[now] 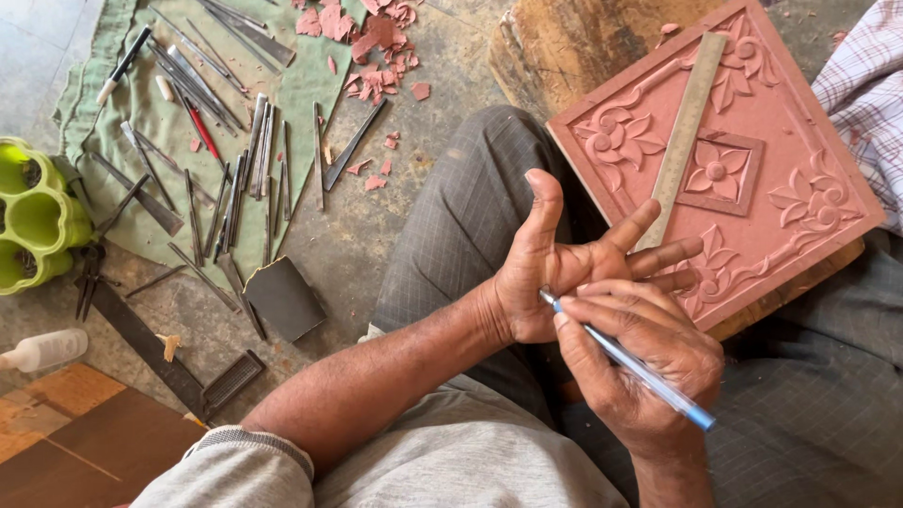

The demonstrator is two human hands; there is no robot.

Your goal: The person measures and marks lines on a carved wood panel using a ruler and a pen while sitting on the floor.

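The right hand (640, 367) was closed around a blue pen (628, 361), its tip pressed against the palm of the left hand (574, 268), which was spread open and flat, holding nothing. Both hands hovered over the person's lap, touching the lower left edge of the carved red stone tile (752, 141).

That tile, square and cut with flower and scroll relief, rested tilted on a worn wooden block (564, 47) and the person's knee. A metal ruler (682, 141) lay slantwise across the tile, its lower end hidden behind the left hand's fingers. To the right of the tile showed a checked cloth (870, 94).

Well left of the tile, a green cloth (310, 85) was spread on the floor, covered with many thin metal chisels (216, 150). Red stone chips (372, 42) lay scattered at the cloth's upper edge, between it and the tile. A green plastic holder (38, 216) with round cups sat at the far left, a small white bottle (42, 350) below it. A dark piece of sandpaper (282, 299), a flat metal bar (146, 343) and a wire brush (230, 378) lay nearer the person's left elbow.

The floor (376, 235) was rough grey concrete, dusty and stained.
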